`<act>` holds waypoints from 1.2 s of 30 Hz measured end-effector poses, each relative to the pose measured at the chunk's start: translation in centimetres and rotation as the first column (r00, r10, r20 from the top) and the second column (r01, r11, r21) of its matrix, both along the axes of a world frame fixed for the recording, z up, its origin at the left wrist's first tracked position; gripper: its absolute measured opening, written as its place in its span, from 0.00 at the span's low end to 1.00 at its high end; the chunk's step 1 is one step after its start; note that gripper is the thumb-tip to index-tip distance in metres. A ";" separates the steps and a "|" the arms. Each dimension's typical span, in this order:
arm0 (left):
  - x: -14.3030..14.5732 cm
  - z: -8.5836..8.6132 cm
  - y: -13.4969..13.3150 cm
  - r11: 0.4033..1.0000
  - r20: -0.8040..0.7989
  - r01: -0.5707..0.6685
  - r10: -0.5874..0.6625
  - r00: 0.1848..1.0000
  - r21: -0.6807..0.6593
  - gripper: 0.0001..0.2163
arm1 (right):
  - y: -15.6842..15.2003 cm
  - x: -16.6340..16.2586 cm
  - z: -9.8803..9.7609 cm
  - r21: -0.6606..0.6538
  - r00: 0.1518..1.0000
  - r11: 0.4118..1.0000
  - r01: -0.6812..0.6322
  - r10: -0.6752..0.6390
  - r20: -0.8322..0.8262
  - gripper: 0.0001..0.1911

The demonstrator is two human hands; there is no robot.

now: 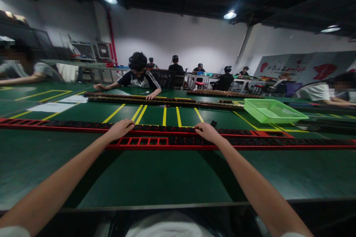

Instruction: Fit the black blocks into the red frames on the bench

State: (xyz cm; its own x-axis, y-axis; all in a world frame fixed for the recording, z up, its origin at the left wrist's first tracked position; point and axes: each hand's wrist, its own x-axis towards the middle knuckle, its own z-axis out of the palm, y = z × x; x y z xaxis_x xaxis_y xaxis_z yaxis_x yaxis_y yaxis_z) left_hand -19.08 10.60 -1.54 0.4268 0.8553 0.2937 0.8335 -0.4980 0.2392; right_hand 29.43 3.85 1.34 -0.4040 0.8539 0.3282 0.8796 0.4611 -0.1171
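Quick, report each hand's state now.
Left hand: curled, knuckles up, resting on the long red plastic trays of small black parts; whether it grips anything cannot be told.
Right hand: curled on the same trays; grip cannot be told.
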 end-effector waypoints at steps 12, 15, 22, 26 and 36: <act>0.3 0.5 -0.6 1.000 -0.014 -0.006 0.005 1.000 -0.013 0.22 | -0.1 0.2 0.0 -0.065 0.995 0.993 -0.094 0.092 -0.035 0.15; 0.3 0.4 -0.6 1.000 -0.002 -0.006 0.006 1.000 0.001 0.22 | -0.1 0.2 0.0 -0.073 0.995 0.993 -0.096 0.094 -0.031 0.15; 0.3 0.3 -0.5 1.000 0.007 -0.005 0.005 1.000 -0.008 0.21 | 0.1 0.1 0.0 -0.067 0.996 0.994 -0.085 0.082 -0.046 0.11; 0.4 0.6 -0.7 1.000 0.007 -0.009 0.009 1.000 -0.009 0.21 | -0.1 0.0 0.1 -0.079 0.996 0.995 -0.066 0.060 -0.071 0.09; 0.0 0.1 -0.2 1.000 0.011 -0.012 0.012 1.000 -0.007 0.21 | -0.3 0.0 0.2 -0.098 0.996 0.995 -0.031 0.022 -0.091 0.08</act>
